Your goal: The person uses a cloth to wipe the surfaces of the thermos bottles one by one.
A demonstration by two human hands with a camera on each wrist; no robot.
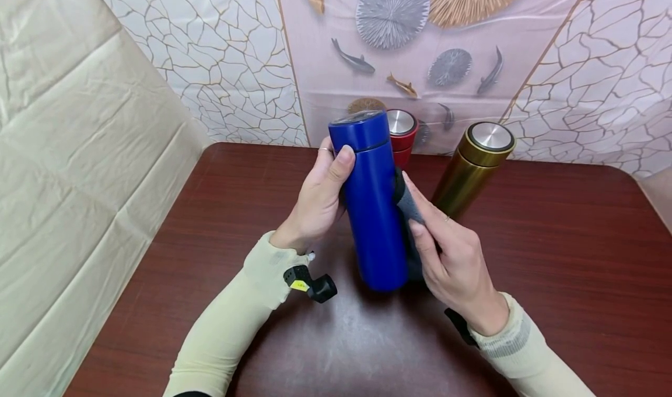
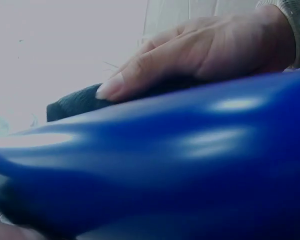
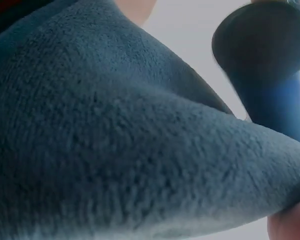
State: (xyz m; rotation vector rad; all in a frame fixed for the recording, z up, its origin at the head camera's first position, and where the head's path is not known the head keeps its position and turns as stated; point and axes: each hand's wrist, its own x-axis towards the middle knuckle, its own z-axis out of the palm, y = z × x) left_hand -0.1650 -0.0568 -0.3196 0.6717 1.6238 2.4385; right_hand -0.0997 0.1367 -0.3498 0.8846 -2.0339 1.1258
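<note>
Gripping the blue flask (image 1: 370,216) near its lidded top, my left hand (image 1: 315,201) has its thumb laid on the front and its fingers around the back, clamped on the flask. The flask stands tilted above the desk (image 1: 556,251), its silvery lid end leaning to my left and its lower end nearer my right; I cannot tell whether the base touches the wood. My right hand (image 1: 454,257) pinches a grey cloth (image 1: 408,206) between thumb and fingers and holds it against the flask's right side, where its dark folds hang down toward the base. Just behind the flask, partly hidden by it, is a red flask (image 1: 402,136) with a silvery top. A gold flask (image 1: 472,161) stands farther right, beyond my right hand. Pale sleeves (image 1: 231,321) cover both my forearms, and a patterned backdrop (image 1: 236,53) rises behind the desk.
</note>
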